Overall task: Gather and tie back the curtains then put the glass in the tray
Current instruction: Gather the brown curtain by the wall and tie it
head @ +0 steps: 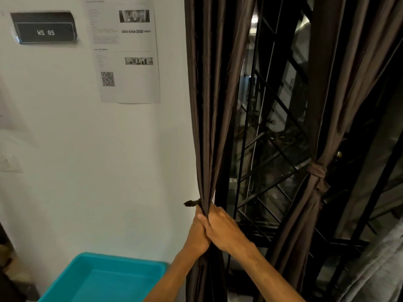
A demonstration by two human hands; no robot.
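The left brown curtain (207, 105) hangs beside the white wall, bunched into a narrow bundle at waist height. My left hand (197, 234) and my right hand (222, 227) both grip that bundle, the right fingers lying over the left. A short dark tie-back end (190, 202) sticks out to the left just above my hands. The right brown curtain (340, 105) is gathered and bound by a knotted fabric band (317, 171). A turquoise tray (122, 261) sits below on the left. No glass is in view.
Between the curtains, a dark window with a black metal grille (272, 138). The white wall carries a "WS 05" sign (44, 29) and a printed sheet (126, 51). Grey fabric (381, 269) fills the bottom right corner.
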